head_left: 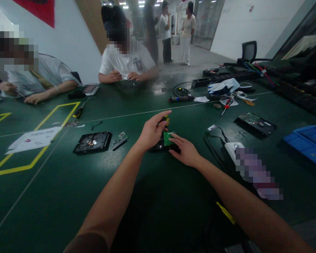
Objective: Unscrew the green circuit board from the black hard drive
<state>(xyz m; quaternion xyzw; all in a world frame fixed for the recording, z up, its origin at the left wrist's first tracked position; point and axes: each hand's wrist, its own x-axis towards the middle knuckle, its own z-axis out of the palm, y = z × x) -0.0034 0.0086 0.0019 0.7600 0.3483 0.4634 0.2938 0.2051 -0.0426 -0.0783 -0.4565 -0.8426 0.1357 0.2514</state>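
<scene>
I have the drive (159, 145) flat on the worktop (171, 196) between both hands, its green board (166, 136) uppermost, presumably so that face can be reached. My left hand (153, 129) has its fingers closed around a screwdriver (167, 121) held over the drive, the index stretched across the top, likely for downward pressure; the tip is hidden from me. My right hand (184, 149) has its fingers apart, resting on the board's right side, probably to stop sliding. A second drive (92, 143) and a loose board (119, 140) lie off left; a third drive (256, 123) and blue tray (302, 142) sit right, seemingly leaving elbow room.
</scene>
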